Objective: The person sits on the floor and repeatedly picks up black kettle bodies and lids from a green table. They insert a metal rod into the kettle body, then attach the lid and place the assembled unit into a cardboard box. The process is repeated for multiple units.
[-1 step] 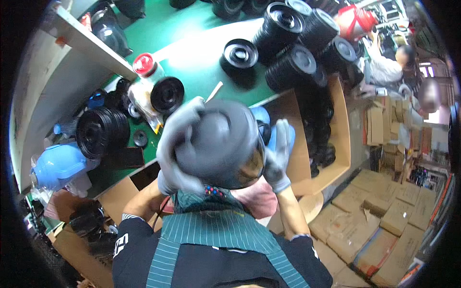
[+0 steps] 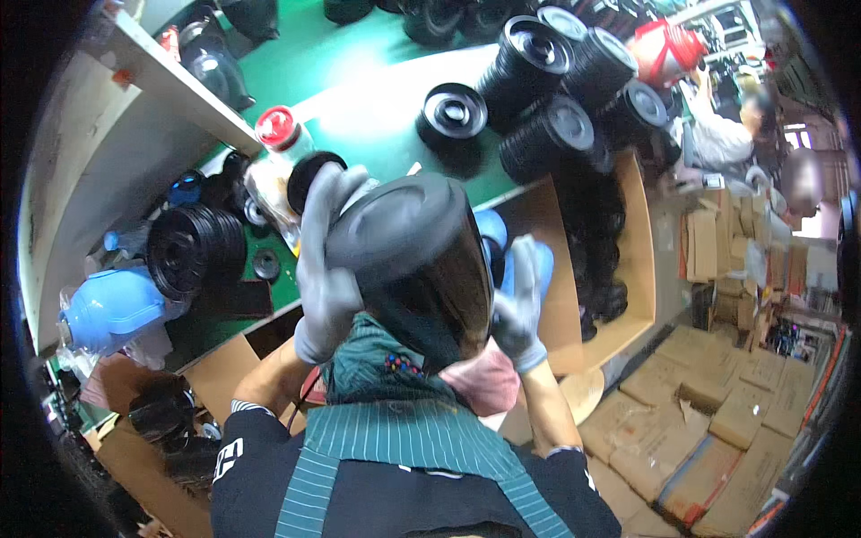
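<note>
A glossy black canister (image 2: 435,296) with a broad, dark, round lid (image 2: 404,224) is held tilted in front of my chest. My left hand (image 2: 323,269), in a grey glove, curls around the left side of the lid. Beside the canister's right wall is my gloved right hand (image 2: 520,309), its fingers stretched upward and its thumb close to the wall; whether it touches cannot be made out. Behind the right fingers, a light blue object (image 2: 538,269) shows only in part. Past my left fingertips, a black round part (image 2: 309,175) is half covered.
Stacks of black round lids (image 2: 529,54) stand on the green bench (image 2: 359,143). At right, an open carton (image 2: 637,269) holds black parts. A red-lidded jar (image 2: 278,130) and a light blue rounded object (image 2: 117,309) lie left. Flat cartons (image 2: 717,412) cover the lower right; another person (image 2: 722,134) sits beyond.
The canister has tipped so that more of its glossy side shows and less of its lid top. My left fingers have shifted on the lid and now cover more of the black round part.
</note>
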Demonstrator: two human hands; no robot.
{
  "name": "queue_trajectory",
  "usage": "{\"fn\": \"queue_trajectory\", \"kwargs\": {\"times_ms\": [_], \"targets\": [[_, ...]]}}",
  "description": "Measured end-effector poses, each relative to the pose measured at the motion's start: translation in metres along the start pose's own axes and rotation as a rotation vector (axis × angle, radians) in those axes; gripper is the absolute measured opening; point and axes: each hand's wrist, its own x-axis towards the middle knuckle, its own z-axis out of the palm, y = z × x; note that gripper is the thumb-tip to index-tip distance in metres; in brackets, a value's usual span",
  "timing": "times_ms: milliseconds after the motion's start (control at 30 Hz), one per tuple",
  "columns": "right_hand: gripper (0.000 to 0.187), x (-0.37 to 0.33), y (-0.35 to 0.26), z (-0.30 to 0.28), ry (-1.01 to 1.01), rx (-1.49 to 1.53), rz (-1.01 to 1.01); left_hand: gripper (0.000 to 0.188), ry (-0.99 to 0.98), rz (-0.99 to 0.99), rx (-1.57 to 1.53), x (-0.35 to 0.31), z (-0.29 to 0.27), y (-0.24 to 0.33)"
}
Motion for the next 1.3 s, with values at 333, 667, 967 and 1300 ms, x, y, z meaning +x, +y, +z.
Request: {"fn": "queue_trajectory", "kwargs": {"times_ms": [333, 667, 967, 1300], "targets": [[0.036, 0.191, 0.001, 0.036, 0.153, 0.761, 0.580, 0.063, 0.521, -0.363, -0.001, -0.018, 0.024, -0.080], [0.043, 0.387, 0.145, 0.241, 0.070, 0.290, 0.560, 0.028, 0.174, 0.108, 0.750, 0.098, -0.072, 0.004], [0.046, 0.261, 0.120, 0.173, -0.092, -0.149, -0.108, 0.080, 0.290, -0.348, 1.695, 0.324, -0.250, -0.156], [0.037, -0.020, 0.019, 0.004, 0.017, 0.680, 0.950, 0.059, 0.306, -0.253, 1.748, 0.356, -0.301, -0.186]]}}
